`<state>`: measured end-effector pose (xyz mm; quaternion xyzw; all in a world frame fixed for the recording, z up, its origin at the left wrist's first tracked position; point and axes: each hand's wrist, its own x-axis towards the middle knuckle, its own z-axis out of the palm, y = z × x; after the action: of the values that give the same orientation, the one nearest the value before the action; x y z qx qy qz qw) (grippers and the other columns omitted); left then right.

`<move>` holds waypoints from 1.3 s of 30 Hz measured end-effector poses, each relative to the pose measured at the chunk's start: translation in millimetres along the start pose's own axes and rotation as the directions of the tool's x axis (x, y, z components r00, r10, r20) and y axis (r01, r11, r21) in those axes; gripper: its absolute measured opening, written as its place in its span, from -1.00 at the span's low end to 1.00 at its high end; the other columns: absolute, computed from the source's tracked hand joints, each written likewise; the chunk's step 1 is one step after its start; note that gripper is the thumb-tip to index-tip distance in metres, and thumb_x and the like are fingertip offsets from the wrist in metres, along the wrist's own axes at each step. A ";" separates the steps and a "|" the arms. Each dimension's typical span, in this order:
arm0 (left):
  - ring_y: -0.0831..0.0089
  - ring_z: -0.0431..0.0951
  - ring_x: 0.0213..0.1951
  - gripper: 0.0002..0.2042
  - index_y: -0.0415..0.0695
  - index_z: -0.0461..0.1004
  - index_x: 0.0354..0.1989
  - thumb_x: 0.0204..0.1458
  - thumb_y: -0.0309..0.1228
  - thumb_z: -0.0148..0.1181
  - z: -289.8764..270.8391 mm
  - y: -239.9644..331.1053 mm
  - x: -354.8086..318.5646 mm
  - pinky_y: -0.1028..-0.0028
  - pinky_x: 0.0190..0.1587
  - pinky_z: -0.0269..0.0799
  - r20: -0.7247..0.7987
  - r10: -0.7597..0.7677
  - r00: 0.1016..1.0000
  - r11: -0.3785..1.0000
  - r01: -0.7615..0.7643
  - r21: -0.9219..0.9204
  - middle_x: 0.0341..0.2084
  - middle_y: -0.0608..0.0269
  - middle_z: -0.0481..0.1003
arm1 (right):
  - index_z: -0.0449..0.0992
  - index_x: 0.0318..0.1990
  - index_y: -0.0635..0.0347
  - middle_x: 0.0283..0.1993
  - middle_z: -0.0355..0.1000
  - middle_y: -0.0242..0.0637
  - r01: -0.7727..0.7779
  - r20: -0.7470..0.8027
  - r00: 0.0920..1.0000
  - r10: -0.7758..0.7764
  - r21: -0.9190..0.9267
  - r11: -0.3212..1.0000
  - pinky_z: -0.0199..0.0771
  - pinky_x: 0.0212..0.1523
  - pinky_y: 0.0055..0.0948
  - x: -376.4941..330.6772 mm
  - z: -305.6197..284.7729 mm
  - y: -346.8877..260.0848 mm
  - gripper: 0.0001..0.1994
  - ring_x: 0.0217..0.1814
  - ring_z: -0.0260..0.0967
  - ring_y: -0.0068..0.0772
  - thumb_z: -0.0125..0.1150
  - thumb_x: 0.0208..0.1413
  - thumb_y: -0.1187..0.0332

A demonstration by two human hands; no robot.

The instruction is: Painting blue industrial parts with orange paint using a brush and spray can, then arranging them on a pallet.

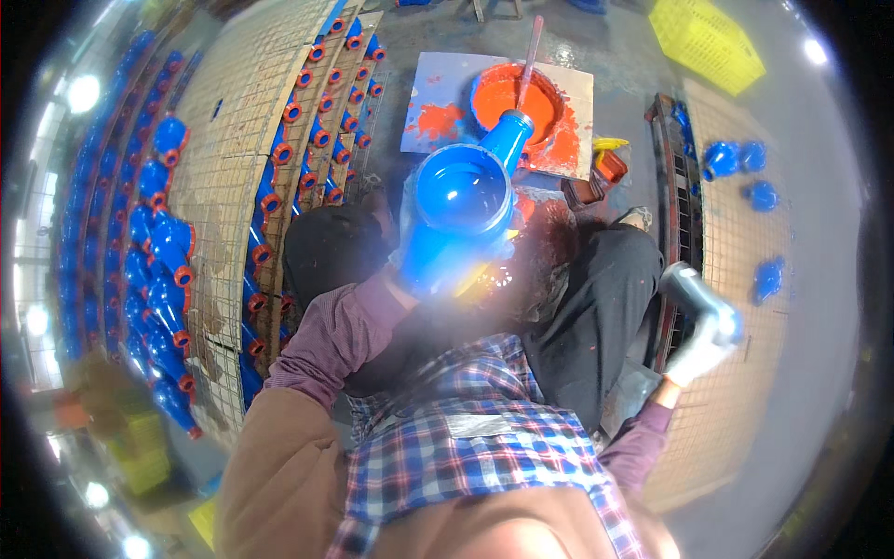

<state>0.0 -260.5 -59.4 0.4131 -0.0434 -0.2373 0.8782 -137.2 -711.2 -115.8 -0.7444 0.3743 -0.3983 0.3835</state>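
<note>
A glossy blue, branched pipe fitting point(507, 142) is held up in front of my body. Its wide round mouth faces up, and a narrower neck points away toward the paint bucket point(477, 93). My left hand point(438, 256), in a blue-smeared glove, is closed around the fitting from below, its fingers partly hidden. Orange-red paint fills the bucket, and a pinkish stick point(533, 56) stands in it. Off to the right, my right hand point(700, 356), in a white glove, grips a dark grey pipe-shaped piece point(694, 291). Motion blurs that piece.
Mesh racks point(237, 140) on the left carry rows of blue fittings point(168, 247) with orange-red rims. A paint-splashed board point(438, 84) lies under the bucket. Several blue fittings sit on the right-hand rack point(736, 224). A yellow crate point(708, 42) stands at the far right.
</note>
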 end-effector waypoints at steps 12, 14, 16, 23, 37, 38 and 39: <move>0.25 0.60 -0.32 -0.30 -0.23 0.38 0.23 0.33 0.21 -0.23 8.7 12.4 -9.9 0.11 -0.07 0.58 0.029 0.046 0.999 0.998 -0.044 -0.053 -0.05 -0.11 0.54 | 0.28 0.28 0.27 0.25 0.33 -0.16 0.477 0.055 0.830 -0.555 0.445 0.758 0.35 0.33 -0.17 -52.6 45.8 -232.9 -0.43 0.32 0.31 -0.22 0.21 0.28 0.07; 0.26 0.60 -0.36 -0.31 -0.24 0.39 0.22 0.33 0.19 -0.23 7.8 12.9 -15.1 0.11 -0.08 0.57 0.050 0.006 0.999 0.957 0.009 -0.289 -0.07 -0.12 0.54 | 0.28 0.27 0.24 0.16 0.39 -0.15 0.105 0.075 0.969 -0.236 0.738 0.666 0.46 0.23 -0.21 -36.5 44.9 -253.6 -0.46 0.19 0.40 -0.27 0.20 0.27 0.13; 0.31 0.57 -0.39 -0.27 -0.25 0.41 0.19 0.31 0.24 -0.23 4.3 15.7 -13.5 0.16 -0.14 0.53 -0.004 0.073 0.997 0.987 -0.071 0.144 -0.09 -0.09 0.55 | 0.27 0.27 0.24 0.09 0.44 -0.13 0.084 0.059 0.974 -0.220 0.804 0.588 0.55 0.11 -0.25 -27.9 37.5 -270.0 -0.48 0.05 0.47 -0.30 0.18 0.28 0.15; 0.26 0.57 -0.23 -0.25 -0.13 0.35 0.29 0.25 0.31 -0.17 -12.3 9.4 -7.4 0.18 0.01 0.51 0.179 0.093 0.979 0.973 -0.052 -0.223 0.04 -0.01 0.51 | 0.26 0.43 0.26 0.08 0.45 -0.18 0.202 0.496 0.442 -0.747 0.757 0.622 0.51 0.07 -0.37 -117.4 61.5 -256.4 -0.14 0.03 0.44 -0.40 0.50 -0.09 0.32; 0.06 0.31 0.36 -0.14 0.02 0.17 0.45 0.18 0.43 -0.26 -43.1 -1.9 5.1 0.02 0.43 0.21 0.002 -0.020 1.000 0.982 0.020 -0.187 0.35 0.03 0.29 | 0.41 0.34 -0.30 -0.29 0.39 -0.16 0.748 0.623 -0.036 -0.782 0.535 0.392 0.53 -0.40 -0.28 -131.4 82.0 -286.9 -0.24 -0.41 0.50 -0.15 0.39 -0.15 0.02; 0.06 0.32 0.35 -0.15 0.02 0.17 0.45 0.18 0.42 -0.26 -41.9 -1.9 5.5 0.02 0.42 0.23 0.007 -0.023 1.000 0.972 0.024 -0.236 0.35 0.03 0.29 | 0.41 0.33 -0.31 -0.28 0.40 -0.15 0.750 0.637 -0.040 -0.770 0.528 0.398 0.54 -0.40 -0.27 -130.7 81.8 -287.4 -0.26 -0.40 0.51 -0.14 0.39 -0.15 0.03; 0.07 0.33 0.35 -0.16 0.02 0.18 0.45 0.19 0.42 -0.26 -40.4 -1.2 6.1 0.02 0.41 0.24 0.011 -0.027 1.000 0.958 0.029 -0.284 0.34 0.03 0.30 | 0.42 0.32 -0.31 -0.27 0.41 -0.15 0.753 0.650 -0.043 -0.758 0.520 0.403 0.54 -0.39 -0.26 -129.8 80.8 -288.0 -0.27 -0.38 0.52 -0.14 0.39 -0.14 0.04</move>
<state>16.0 -235.4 -87.5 0.2826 -0.0061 -0.2552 0.9246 -45.9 -454.6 63.4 -0.9064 -0.3301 -0.1344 0.2267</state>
